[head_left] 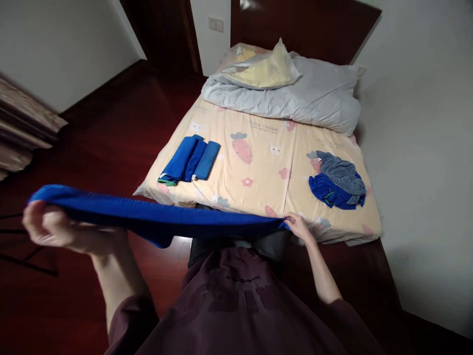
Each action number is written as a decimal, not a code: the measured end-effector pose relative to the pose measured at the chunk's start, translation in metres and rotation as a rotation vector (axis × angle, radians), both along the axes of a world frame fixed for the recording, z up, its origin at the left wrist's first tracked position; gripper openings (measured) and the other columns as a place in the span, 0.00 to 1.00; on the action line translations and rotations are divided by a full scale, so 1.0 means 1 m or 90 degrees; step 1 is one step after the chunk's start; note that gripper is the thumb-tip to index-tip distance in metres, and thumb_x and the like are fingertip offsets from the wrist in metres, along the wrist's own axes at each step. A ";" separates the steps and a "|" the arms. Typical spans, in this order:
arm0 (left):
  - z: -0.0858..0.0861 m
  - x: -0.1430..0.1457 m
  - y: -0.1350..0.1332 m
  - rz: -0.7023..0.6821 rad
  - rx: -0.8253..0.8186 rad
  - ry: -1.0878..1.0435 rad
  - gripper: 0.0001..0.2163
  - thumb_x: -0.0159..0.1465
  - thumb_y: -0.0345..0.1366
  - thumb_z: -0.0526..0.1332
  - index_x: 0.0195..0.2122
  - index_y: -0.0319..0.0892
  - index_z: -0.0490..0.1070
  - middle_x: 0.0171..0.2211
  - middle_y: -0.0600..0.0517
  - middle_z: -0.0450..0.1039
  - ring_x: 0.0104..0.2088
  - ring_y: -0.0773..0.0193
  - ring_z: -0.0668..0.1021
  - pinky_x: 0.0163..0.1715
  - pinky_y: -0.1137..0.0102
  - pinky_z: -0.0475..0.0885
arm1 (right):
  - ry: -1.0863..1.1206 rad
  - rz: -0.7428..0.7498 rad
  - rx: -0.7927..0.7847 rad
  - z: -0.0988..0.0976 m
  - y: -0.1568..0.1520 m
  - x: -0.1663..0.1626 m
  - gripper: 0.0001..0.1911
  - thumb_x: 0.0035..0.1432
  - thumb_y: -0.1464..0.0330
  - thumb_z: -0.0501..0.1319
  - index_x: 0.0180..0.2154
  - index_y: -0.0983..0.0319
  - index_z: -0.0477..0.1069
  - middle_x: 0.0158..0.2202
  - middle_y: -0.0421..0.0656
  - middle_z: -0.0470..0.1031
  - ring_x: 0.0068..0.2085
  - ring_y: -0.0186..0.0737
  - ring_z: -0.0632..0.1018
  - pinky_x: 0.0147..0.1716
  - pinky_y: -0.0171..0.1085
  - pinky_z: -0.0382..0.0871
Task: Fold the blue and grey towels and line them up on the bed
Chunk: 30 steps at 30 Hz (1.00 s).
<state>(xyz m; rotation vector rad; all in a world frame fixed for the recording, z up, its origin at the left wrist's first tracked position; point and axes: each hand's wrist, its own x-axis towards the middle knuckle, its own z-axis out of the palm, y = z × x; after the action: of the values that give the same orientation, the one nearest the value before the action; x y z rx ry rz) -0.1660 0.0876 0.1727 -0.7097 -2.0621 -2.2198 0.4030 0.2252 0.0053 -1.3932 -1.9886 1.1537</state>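
Note:
A blue towel (177,217) is stretched sideways in front of my body, at the foot of the bed. Its left end is gripped by my left hand (51,227), which is slightly blurred. My right hand (295,225) pinches the other end near the bed's front edge. A lower fold of the cloth hangs down left of the middle. On the bed's left side lie folded blue towels (188,158), side by side. A crumpled pile of blue and grey-blue towels (336,180) rests on the right side.
The bed (258,167) has a cream patterned sheet. A grey quilt (318,93) and a yellow pillow (266,71) lie toward the dark headboard (295,29). Curtains (25,128) hang at left, above a dark red floor (121,133). Thin black legs (29,261) stand at lower left.

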 end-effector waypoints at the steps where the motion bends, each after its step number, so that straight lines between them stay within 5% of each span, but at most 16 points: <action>1: -0.004 -0.002 0.011 0.047 0.078 0.021 0.22 0.50 0.56 0.53 0.45 0.59 0.69 0.44 0.57 0.72 0.59 0.45 0.76 0.51 0.49 0.74 | 0.004 -0.056 0.055 0.016 0.014 0.012 0.13 0.62 0.62 0.61 0.41 0.61 0.81 0.38 0.46 0.83 0.37 0.43 0.81 0.38 0.39 0.75; 3: -0.010 -0.007 0.034 0.078 0.171 0.051 0.18 0.50 0.51 0.60 0.40 0.51 0.69 0.37 0.55 0.71 0.47 0.51 0.80 0.53 0.51 0.74 | -0.001 -0.157 0.201 0.053 0.040 0.034 0.13 0.61 0.62 0.61 0.39 0.61 0.81 0.39 0.47 0.83 0.39 0.44 0.82 0.40 0.40 0.76; 7: -0.012 -0.011 0.066 -0.082 0.112 0.041 0.23 0.48 0.45 0.72 0.44 0.41 0.75 0.33 0.54 0.72 0.36 0.64 0.77 0.45 0.63 0.76 | -0.041 -0.252 0.423 0.122 0.073 0.068 0.13 0.64 0.60 0.61 0.40 0.60 0.81 0.41 0.47 0.84 0.43 0.46 0.83 0.48 0.43 0.77; 10: -0.007 -0.007 0.070 -0.199 0.026 0.016 0.23 0.49 0.43 0.75 0.44 0.37 0.81 0.35 0.50 0.77 0.35 0.67 0.76 0.40 0.70 0.74 | -0.095 -0.306 0.488 0.151 0.074 0.086 0.14 0.62 0.57 0.66 0.38 0.60 0.82 0.37 0.46 0.84 0.37 0.44 0.82 0.44 0.41 0.77; 15: -0.005 -0.006 0.049 -0.427 -0.282 -0.048 0.30 0.51 0.47 0.76 0.54 0.40 0.81 0.32 0.51 0.76 0.29 0.69 0.72 0.28 0.75 0.68 | -0.128 -0.357 0.461 0.167 0.042 0.108 0.19 0.55 0.50 0.70 0.32 0.60 0.82 0.27 0.43 0.80 0.27 0.38 0.76 0.31 0.37 0.73; 18: -0.006 -0.011 0.034 -0.474 -0.393 -0.096 0.29 0.50 0.48 0.75 0.51 0.40 0.82 0.27 0.53 0.74 0.28 0.67 0.71 0.27 0.73 0.67 | -0.165 -0.321 0.389 0.177 0.019 0.120 0.23 0.55 0.46 0.69 0.32 0.60 0.83 0.29 0.44 0.81 0.28 0.40 0.77 0.32 0.38 0.72; 23: -0.003 -0.018 0.021 -0.491 -0.392 -0.157 0.21 0.46 0.47 0.76 0.38 0.43 0.83 0.30 0.52 0.77 0.30 0.65 0.73 0.30 0.73 0.70 | -0.221 -0.254 0.266 0.198 -0.002 0.139 0.24 0.56 0.44 0.65 0.36 0.57 0.85 0.35 0.46 0.84 0.31 0.43 0.77 0.35 0.40 0.72; 30: -0.013 -0.021 0.038 -0.528 -0.360 -0.157 0.24 0.45 0.52 0.79 0.34 0.41 0.76 0.29 0.53 0.76 0.30 0.64 0.77 0.31 0.71 0.76 | -0.322 -0.213 0.275 0.205 0.015 0.149 0.25 0.58 0.43 0.65 0.35 0.56 0.86 0.31 0.45 0.82 0.26 0.38 0.71 0.31 0.39 0.65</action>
<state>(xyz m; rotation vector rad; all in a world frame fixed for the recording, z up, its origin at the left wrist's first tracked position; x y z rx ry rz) -0.1871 0.1252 0.1593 -1.6638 -2.9718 -2.0709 0.5519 0.2406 0.2099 -1.7945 -2.0414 0.2123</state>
